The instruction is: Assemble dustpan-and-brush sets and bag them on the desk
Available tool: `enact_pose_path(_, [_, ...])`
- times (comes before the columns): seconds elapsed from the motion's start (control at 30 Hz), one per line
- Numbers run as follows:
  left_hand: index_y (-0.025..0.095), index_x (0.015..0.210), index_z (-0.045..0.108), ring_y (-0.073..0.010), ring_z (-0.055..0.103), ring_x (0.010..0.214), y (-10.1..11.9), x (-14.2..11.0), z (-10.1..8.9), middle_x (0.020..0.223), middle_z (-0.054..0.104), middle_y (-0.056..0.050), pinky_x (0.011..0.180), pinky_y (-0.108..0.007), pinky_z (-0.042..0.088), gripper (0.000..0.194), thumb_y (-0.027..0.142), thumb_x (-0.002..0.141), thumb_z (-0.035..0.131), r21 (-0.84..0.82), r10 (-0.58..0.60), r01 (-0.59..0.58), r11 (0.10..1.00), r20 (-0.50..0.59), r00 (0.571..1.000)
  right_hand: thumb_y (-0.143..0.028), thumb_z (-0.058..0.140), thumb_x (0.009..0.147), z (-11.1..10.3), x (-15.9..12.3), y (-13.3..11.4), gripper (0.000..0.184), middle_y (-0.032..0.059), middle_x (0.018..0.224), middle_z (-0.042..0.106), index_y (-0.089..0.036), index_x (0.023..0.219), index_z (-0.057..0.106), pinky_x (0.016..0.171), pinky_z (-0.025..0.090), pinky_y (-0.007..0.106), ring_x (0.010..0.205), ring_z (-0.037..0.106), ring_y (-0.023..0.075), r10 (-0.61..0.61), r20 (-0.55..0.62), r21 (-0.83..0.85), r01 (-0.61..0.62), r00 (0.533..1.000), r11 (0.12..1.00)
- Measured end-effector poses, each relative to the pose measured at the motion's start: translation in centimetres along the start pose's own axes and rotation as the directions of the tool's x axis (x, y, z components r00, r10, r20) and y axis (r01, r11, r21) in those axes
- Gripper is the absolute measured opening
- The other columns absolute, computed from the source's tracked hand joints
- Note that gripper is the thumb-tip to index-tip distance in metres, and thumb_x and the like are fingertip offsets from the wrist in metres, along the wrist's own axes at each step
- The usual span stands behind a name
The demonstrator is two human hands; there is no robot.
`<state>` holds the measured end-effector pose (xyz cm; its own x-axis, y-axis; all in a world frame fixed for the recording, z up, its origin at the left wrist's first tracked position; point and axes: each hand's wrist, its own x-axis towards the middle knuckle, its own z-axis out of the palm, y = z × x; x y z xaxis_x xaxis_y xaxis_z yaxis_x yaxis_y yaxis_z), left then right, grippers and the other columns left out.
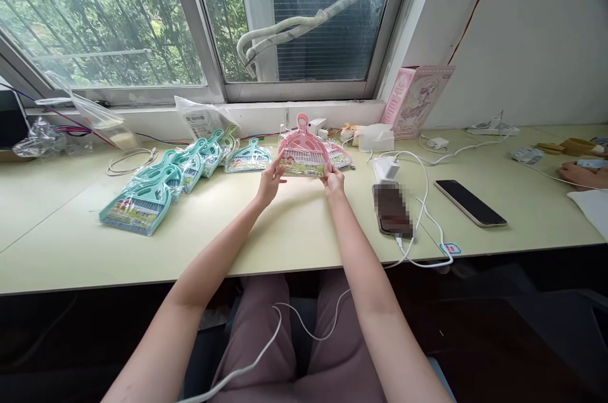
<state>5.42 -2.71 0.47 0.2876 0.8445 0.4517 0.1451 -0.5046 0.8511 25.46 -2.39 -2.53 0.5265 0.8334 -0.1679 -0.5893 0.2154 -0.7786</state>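
A pink dustpan-and-brush set (304, 146) in clear wrapping, with a printed card along its lower part, is held up over the table, its handle pointing away from me. My left hand (270, 186) is at its left edge, fingers along the side and thumb near the lower corner. My right hand (334, 180) grips the lower right corner, thumb in front. Partly hidden behind it, another pink set (338, 154) lies on the table. Left of my hands is a wrapped green-blue dustpan set (249, 156). Farther left, several similar sets overlap in a row, the nearest green-blue set (137, 210) lying in front.
Right of my hands are a phone (393, 210) on a white cable, a charger (387, 167) and a second phone (470, 203). A pink box (417, 102) stands by the wall. Another person's hand (584, 175) rests at the far right. The table's front edge (294, 271) crosses above my lap.
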Motion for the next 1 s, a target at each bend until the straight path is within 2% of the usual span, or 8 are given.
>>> enact_pose_path(0.13, [0.029, 0.135, 0.059, -0.0215, 0.059, 0.105, 0.7, -0.5, 0.2, 0.127, 0.062, -0.005, 0.078, -0.033, 0.059, 0.046, 0.043, 0.092, 0.05, -0.017, 0.026, -0.028, 0.999, -0.099, 0.995, 0.001, 0.061, 0.075, 0.2, -0.4, -0.2, 0.021, -0.0029, 0.074, 0.068, -0.017, 0.084, 0.065, 0.061, 0.057, 0.021, 0.066, 0.064, 0.0094, 0.061, 0.081, -0.013, -0.06, 0.995, 0.998])
enact_pose_path(0.27, [0.026, 0.118, 0.07, -0.0234, 0.06, 0.106, 0.9, -0.7, 0.0, 0.114, 0.066, -0.008, 0.08, -0.033, 0.055, 0.036, 0.043, 0.095, 0.048, 0.089, 0.102, -0.09, 0.992, -0.143, 0.984, 0.001, 0.06, 0.076, 0.3, -0.7, -0.3, 0.021, -0.0033, 0.074, 0.068, -0.017, 0.086, 0.065, 0.058, 0.056, 0.02, 0.063, 0.064, 0.0088, 0.072, 0.099, -0.026, -0.069, 0.992, 0.997])
enact_pose_path(0.4, [0.03, 0.125, 0.066, -0.0286, 0.05, 0.123, 0.6, -0.3, -0.7, 0.13, 0.055, -0.01, 0.101, -0.044, 0.045, 0.038, 0.039, 0.088, 0.064, 0.354, 0.244, -0.201, 0.913, -0.08, 0.967, 0.0, 0.057, 0.077, 0.0, -0.7, -0.4, 0.02, -0.0032, 0.073, 0.067, -0.017, 0.084, 0.064, 0.059, 0.056, 0.02, 0.064, 0.064, 0.0086, 0.057, 0.077, 0.022, -0.059, 0.995, 0.998])
enact_pose_path(0.53, [0.028, 0.093, 0.075, -0.0334, 0.026, 0.142, 0.4, 0.0, -1.5, 0.148, 0.04, -0.005, 0.116, -0.052, 0.024, 0.015, 0.037, 0.081, 0.073, 0.529, 0.349, -0.259, 0.808, -0.076, 0.934, -0.001, 0.059, 0.075, -0.3, -0.4, -0.3, 0.019, -0.0044, 0.071, 0.066, -0.018, 0.084, 0.063, 0.057, 0.054, 0.018, 0.061, 0.061, 0.0073, 0.043, -0.003, 0.015, -0.043, 0.999, 0.999])
enact_pose_path(0.63, [0.028, 0.082, 0.074, -0.0311, 0.035, 0.135, 0.2, 0.0, -1.8, 0.139, 0.051, -0.005, 0.114, -0.052, 0.025, 0.011, 0.035, 0.086, 0.066, 0.549, 0.358, -0.292, 0.783, -0.014, 0.934, -0.002, 0.059, 0.076, -0.4, -0.4, -0.2, 0.021, -0.0044, 0.073, 0.066, -0.019, 0.087, 0.064, 0.058, 0.054, 0.018, 0.061, 0.061, 0.0072, 0.043, -0.039, 0.01, -0.043, 0.998, 0.999])
enact_pose_path(0.83, [0.03, 0.09, 0.074, -0.0271, 0.054, 0.112, -0.1, -0.4, -1.7, 0.111, 0.069, -0.007, 0.107, -0.049, 0.031, 0.022, 0.037, 0.094, 0.053, 0.566, 0.32, -0.352, 0.745, 0.16, 0.934, 0.001, 0.058, 0.075, -0.4, -0.5, -0.2, 0.024, -0.0044, 0.071, 0.065, -0.019, 0.086, 0.066, 0.06, 0.055, 0.019, 0.062, 0.061, 0.0075, 0.022, -0.065, 0.013, -0.021, 0.998, 1.0])
enact_pose_path(0.9, [0.03, 0.091, 0.073, -0.0267, 0.055, 0.113, 0.1, -0.7, -1.4, 0.111, 0.069, -0.008, 0.106, -0.047, 0.031, 0.023, 0.036, 0.095, 0.05, 0.545, 0.313, -0.373, 0.751, 0.204, 0.928, 0.002, 0.057, 0.074, -0.4, -0.5, -0.3, 0.026, -0.0053, 0.069, 0.064, -0.019, 0.087, 0.067, 0.06, 0.054, 0.018, 0.061, 0.06, 0.0069, 0.025, -0.074, 0.005, -0.024, 0.997, 1.0])
enact_pose_path(1.0, [0.027, 0.091, 0.07, -0.026, 0.05, 0.126, 0.7, -1.0, -0.9, 0.126, 0.064, -0.008, 0.109, -0.044, 0.029, 0.025, 0.035, 0.097, 0.047, 0.476, 0.361, -0.416, 0.775, 0.207, 0.909, 0.004, 0.054, 0.074, -0.4, -0.6, -0.4, 0.031, -0.0052, 0.068, 0.063, -0.019, 0.089, 0.069, 0.06, 0.054, 0.018, 0.06, 0.06, 0.007, 0.049, -0.086, 0.035, -0.047, 0.995, 0.998])
